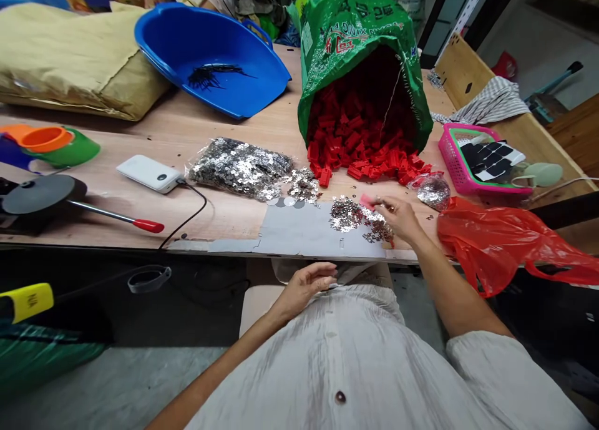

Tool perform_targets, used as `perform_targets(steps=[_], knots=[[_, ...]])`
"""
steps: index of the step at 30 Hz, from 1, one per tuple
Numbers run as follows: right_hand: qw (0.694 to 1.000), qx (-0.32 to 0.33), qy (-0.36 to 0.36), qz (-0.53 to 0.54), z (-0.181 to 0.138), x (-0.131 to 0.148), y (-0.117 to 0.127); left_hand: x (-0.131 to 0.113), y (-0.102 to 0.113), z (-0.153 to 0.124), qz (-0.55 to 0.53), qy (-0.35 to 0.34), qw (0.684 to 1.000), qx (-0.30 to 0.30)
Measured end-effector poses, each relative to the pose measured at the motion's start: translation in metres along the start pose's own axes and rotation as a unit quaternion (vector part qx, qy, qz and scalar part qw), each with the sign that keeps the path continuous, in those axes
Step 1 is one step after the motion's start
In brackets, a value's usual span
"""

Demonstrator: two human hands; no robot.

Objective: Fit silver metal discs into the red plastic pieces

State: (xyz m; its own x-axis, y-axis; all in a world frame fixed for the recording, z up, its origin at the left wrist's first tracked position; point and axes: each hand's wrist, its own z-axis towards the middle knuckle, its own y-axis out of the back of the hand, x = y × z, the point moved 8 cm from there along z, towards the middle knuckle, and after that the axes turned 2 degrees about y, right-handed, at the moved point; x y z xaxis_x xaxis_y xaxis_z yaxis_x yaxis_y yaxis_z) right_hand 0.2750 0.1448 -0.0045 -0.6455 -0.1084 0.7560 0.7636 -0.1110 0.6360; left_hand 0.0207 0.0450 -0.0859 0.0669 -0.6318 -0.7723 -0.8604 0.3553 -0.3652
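My right hand [397,218] reaches over a loose heap of small shiny metal pieces [349,216] on a grey mat [299,233], fingers pinched on a small red plastic piece [367,201]. My left hand [309,283] rests low at the table's front edge against my white shirt, fingers curled together; what it holds, if anything, is hidden. Behind the heap, a green sack [362,49] lies on its side and spills several red plastic pieces [369,158] onto the wooden table [224,127].
A clear bag of shiny metal pieces [241,168], a white power bank [150,173] with a black cable, a blue tub [210,55], a pink basket [477,161], a red plastic bag [505,243] and a red-handled tool [75,202] lie around.
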Motion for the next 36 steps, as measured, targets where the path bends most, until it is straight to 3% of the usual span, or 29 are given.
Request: perform_targets(steps=[3, 5, 9, 13, 16, 19, 21, 23, 26, 32, 36], knots=[[0.972, 0.139, 0.003, 0.188, -0.033, 0.043, -0.047, -0.036, -0.004, -0.004, -0.034, -0.104, 0.993, -0.046], [0.951, 0.191, 0.010, 0.243, -0.054, 0.067, -0.069, -0.047, -0.002, -0.003, -0.090, -0.125, 0.985, -0.078], [0.953, 0.175, 0.023, 0.248, -0.077, 0.080, -0.080, -0.041, -0.007, -0.001, -0.148, -0.074, 0.986, -0.036], [0.960, 0.167, 0.045, 0.220, -0.087, 0.080, -0.081, -0.037, -0.010, -0.007, -0.098, -0.102, 0.989, -0.030], [0.960, 0.190, 0.049, 0.200, -0.085, 0.079, -0.082, -0.039, -0.010, -0.009, -0.035, -0.140, 0.988, -0.062], [0.977, 0.172, 0.037, 0.117, -0.066, 0.061, -0.068, -0.043, -0.007, -0.009, -0.013, -0.161, 0.983, -0.087], [0.993, 0.111, 0.036, -0.009, -0.047, 0.042, -0.047, -0.043, -0.004, -0.009, -0.013, -0.157, 0.984, -0.088], [0.985, 0.064, 0.019, -0.156, -0.031, 0.023, -0.030, -0.043, -0.001, -0.010, -0.026, -0.155, 0.984, -0.086], [0.958, 0.073, 0.006, -0.279, -0.019, 0.008, -0.027, -0.044, 0.003, -0.012, -0.056, -0.162, 0.981, -0.086], [0.943, 0.081, -0.018, -0.322, -0.013, 0.011, -0.045, -0.050, 0.001, -0.012, -0.110, -0.172, 0.975, -0.086], [0.948, 0.079, -0.018, -0.308, -0.011, 0.012, -0.048, -0.058, 0.004, -0.013, -0.083, -0.210, 0.968, -0.105]])
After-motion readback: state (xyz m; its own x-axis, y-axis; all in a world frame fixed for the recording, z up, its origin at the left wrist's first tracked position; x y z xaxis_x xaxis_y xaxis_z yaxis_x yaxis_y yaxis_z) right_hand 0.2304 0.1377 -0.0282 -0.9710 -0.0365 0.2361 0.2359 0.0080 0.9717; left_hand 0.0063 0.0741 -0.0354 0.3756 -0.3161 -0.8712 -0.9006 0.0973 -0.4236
